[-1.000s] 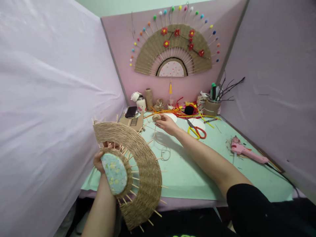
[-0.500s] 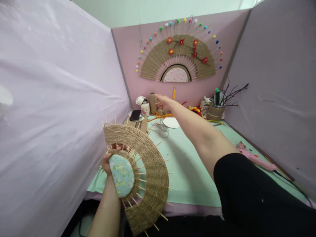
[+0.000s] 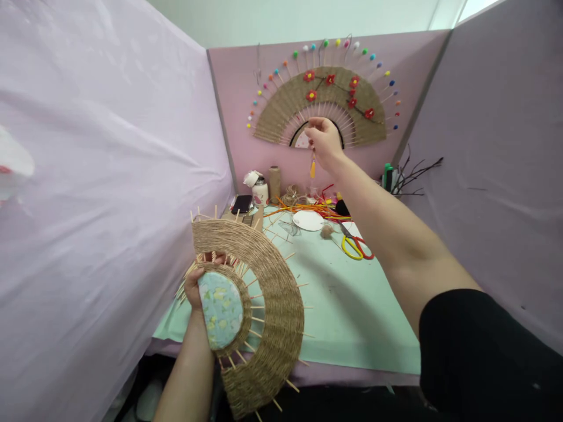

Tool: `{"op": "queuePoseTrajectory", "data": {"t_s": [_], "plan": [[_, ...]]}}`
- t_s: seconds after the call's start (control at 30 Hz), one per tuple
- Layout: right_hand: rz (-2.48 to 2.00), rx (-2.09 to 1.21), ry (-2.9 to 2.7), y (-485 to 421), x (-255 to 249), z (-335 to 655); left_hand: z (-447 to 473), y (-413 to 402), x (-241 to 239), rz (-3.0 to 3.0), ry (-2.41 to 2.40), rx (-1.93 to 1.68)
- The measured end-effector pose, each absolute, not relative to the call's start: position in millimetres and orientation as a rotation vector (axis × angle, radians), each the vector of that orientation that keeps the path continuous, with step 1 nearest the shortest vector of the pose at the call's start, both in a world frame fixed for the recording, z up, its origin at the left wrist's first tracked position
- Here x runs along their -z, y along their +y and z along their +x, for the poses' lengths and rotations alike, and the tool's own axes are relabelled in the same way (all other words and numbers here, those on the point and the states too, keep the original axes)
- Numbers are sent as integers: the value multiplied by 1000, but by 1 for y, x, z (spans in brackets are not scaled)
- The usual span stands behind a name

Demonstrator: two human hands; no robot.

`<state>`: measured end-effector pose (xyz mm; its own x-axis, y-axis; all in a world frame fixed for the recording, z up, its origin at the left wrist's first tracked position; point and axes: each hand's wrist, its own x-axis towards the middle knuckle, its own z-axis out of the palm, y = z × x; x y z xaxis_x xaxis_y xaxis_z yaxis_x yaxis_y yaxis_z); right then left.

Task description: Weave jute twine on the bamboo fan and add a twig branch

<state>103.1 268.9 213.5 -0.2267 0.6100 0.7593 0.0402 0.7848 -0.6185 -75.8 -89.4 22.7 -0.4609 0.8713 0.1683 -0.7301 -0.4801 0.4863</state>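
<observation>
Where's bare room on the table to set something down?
Mostly bare: the tabletop between the held fan and the right forearm, nearer than the scissors. Crowded: the back, with orange strips, a white disc and a twine ball.

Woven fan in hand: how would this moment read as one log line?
left hand: holding woven fan | right hand: raised before wall fan, contact unclear | scissors: on table

I see a black phone (image 3: pixel 242 204) near a white jar (image 3: pixel 260 193). A brown tube (image 3: pixel 274 184) stands just beside the jar. Orange strands (image 3: pixel 301 207) lie in a messy heap behind a flat white circle (image 3: pixel 308 220). I also see scissors (image 3: pixel 349 234) (one handle is yellow, the other red).
</observation>
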Motion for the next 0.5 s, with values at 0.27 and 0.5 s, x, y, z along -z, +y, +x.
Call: {"op": "queuePoseTrajectory", "data": {"t_s": [0.27, 0.5], "plan": [[-1367, -516, -2645, 228, -102, 210, -75, -87, -25, 477, 421, -1978], [-1539, -346, -2738, 220, -49, 228, -74, -86, -24, 488, 438, -1981]]}}
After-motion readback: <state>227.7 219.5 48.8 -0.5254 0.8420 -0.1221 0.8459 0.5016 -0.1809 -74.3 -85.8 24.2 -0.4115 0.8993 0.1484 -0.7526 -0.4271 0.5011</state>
